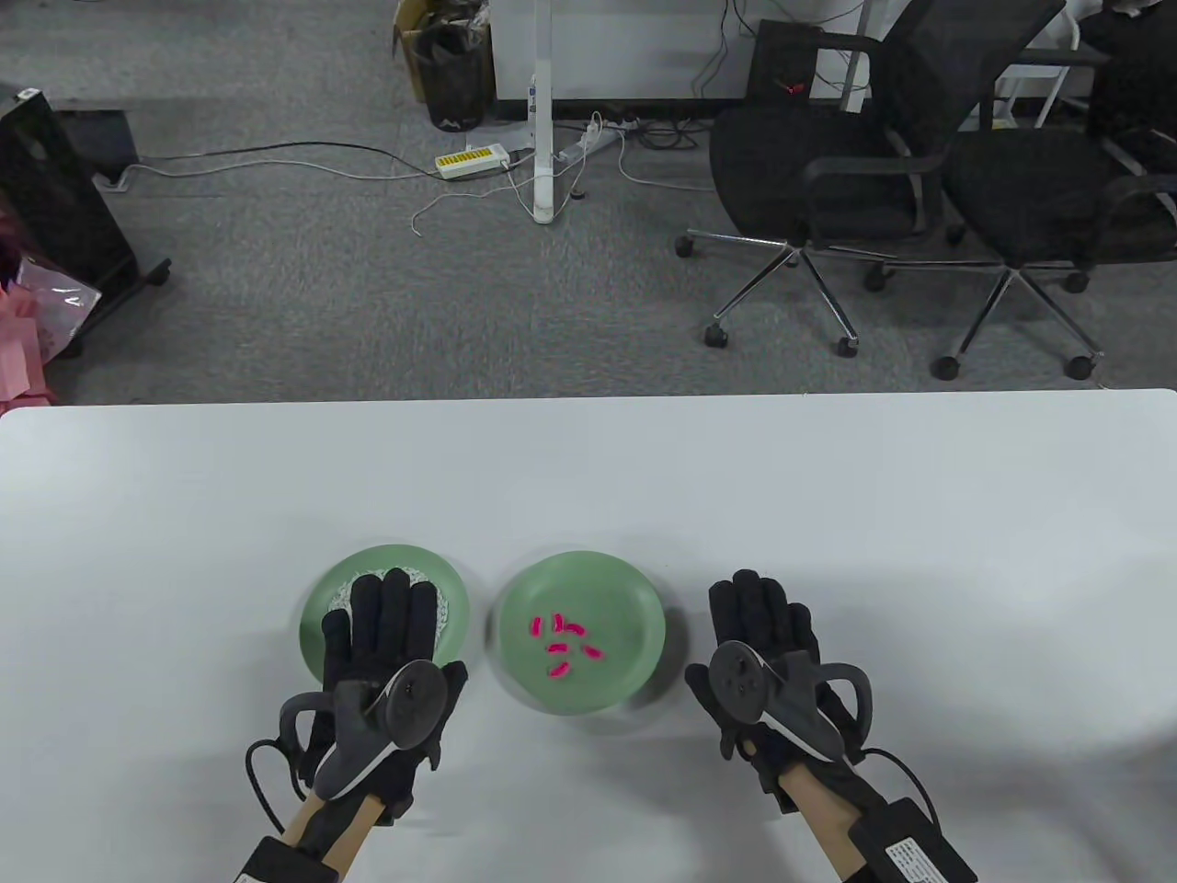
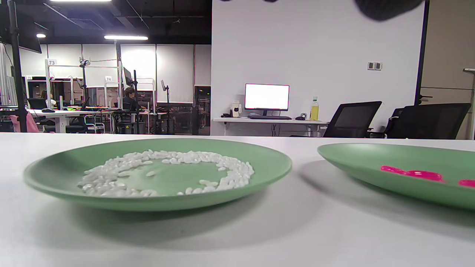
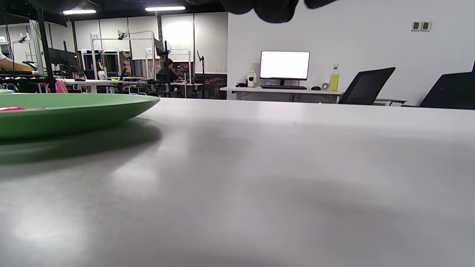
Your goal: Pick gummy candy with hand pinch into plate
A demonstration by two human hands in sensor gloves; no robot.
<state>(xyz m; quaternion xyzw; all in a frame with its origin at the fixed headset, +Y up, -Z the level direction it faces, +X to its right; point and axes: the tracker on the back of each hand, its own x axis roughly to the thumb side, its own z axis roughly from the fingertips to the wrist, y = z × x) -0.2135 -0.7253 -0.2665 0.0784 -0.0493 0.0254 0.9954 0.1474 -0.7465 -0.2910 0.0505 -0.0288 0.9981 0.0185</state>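
Landmark: the candy plate [image 1: 634, 598], a green plate on the white worktop [image 1: 828, 515].
Gummy candy [image 1: 563, 644]: several pink pieces lie loose inside the candy plate, none lifted.
Rice plate [image 1: 317, 607]: just left of the candy plate, not touching it; a ring of white rice grains [image 2: 167, 170] lies in it and no candy shows there.
Left hand [image 1: 386, 662]: left of the candy plate, flat and open, fingers stretched over the rice plate, holding nothing.
Right hand [image 1: 763, 644]: just right of the candy plate, flat and open over the worktop, holding nothing.
Progress: by my reading nothing is moved yet; every pinch and transfer remains.
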